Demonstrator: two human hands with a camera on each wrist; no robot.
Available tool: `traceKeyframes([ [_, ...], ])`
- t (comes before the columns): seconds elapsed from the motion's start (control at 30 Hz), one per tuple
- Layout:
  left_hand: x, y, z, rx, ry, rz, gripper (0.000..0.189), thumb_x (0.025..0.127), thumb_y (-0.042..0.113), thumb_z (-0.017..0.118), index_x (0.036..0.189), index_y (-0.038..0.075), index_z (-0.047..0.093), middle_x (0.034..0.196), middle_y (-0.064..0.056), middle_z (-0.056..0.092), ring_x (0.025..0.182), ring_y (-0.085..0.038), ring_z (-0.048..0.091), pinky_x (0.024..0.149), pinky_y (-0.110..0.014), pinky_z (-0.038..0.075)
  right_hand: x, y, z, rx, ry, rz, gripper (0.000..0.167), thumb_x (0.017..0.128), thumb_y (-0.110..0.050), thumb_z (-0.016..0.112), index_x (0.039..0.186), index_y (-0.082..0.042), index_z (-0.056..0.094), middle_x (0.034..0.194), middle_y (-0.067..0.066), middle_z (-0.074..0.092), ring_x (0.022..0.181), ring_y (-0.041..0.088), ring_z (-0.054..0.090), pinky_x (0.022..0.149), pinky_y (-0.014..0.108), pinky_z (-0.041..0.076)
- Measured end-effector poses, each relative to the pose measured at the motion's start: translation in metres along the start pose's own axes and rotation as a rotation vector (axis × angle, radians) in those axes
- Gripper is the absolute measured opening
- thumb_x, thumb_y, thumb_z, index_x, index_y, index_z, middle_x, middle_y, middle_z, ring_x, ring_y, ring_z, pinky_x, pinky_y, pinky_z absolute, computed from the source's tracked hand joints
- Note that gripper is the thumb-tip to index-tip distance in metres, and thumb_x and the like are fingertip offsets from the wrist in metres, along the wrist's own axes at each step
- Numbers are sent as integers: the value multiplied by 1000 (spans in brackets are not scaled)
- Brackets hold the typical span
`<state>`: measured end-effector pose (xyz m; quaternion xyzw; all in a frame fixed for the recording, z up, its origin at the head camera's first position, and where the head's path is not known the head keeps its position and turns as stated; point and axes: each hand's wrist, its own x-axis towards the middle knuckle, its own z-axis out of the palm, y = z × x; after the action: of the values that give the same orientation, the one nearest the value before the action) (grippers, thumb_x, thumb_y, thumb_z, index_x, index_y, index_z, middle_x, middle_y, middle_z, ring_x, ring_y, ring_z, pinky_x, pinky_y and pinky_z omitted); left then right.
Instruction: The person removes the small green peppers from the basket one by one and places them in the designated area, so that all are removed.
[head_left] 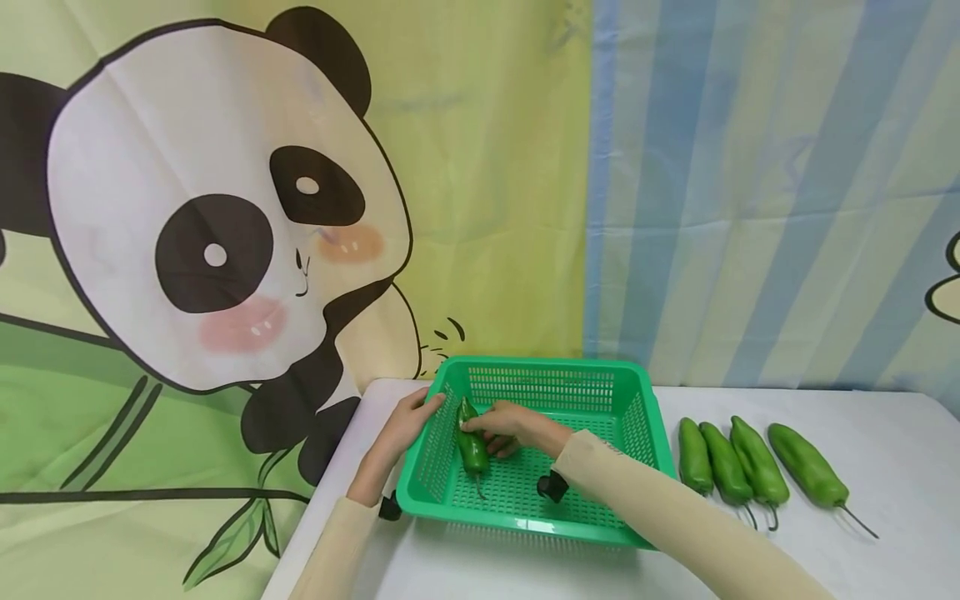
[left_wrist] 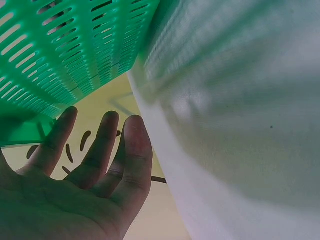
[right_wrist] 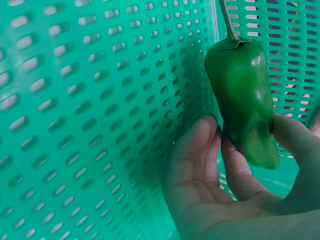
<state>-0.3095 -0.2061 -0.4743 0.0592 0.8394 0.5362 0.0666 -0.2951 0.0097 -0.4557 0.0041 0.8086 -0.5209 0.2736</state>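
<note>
In the head view my right hand (head_left: 510,427) reaches into a green plastic basket (head_left: 525,528) and pinches a green pepper (head_left: 472,446) near its blunt tip. The right wrist view shows the thumb on one side of the pepper (right_wrist: 240,95) and a finger on the other, with its stem pointing away from the hand. The pepper lies along the inner left side of the basket. My left hand (head_left: 405,423) holds the basket's left rim, thumb over the edge. Seen from the left wrist, the other fingers (left_wrist: 135,155) extend loosely beneath the rim, outside the slotted wall.
Several green peppers (head_left: 757,467) lie in a row on the white table (head_left: 892,433), right of the basket. A curtain with a panda (head_left: 225,208) and blue stripes hangs behind the table. The right forearm crosses the basket's front right corner.
</note>
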Motion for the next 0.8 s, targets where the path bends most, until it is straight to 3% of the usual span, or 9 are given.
traceKeyframes([
  [0.5, -1, 2, 0, 42, 25, 6, 47, 104, 42, 53, 142, 14, 58, 128, -15, 66, 98, -23, 68, 81, -32, 53, -25, 5, -32, -18, -70, -24, 42, 93, -39, 70, 113, -2, 67, 113, 17, 64, 99, 32, 68, 87, 50, 57],
  [0.8, -2, 1, 0, 32, 30, 0, 49, 103, 44, 54, 141, 13, 59, 121, -15, 67, 87, -18, 65, 75, -31, 53, -54, 9, -61, -33, -69, -29, 38, 95, -41, 66, 107, -5, 71, 113, 15, 66, 94, 29, 68, 85, 48, 57],
])
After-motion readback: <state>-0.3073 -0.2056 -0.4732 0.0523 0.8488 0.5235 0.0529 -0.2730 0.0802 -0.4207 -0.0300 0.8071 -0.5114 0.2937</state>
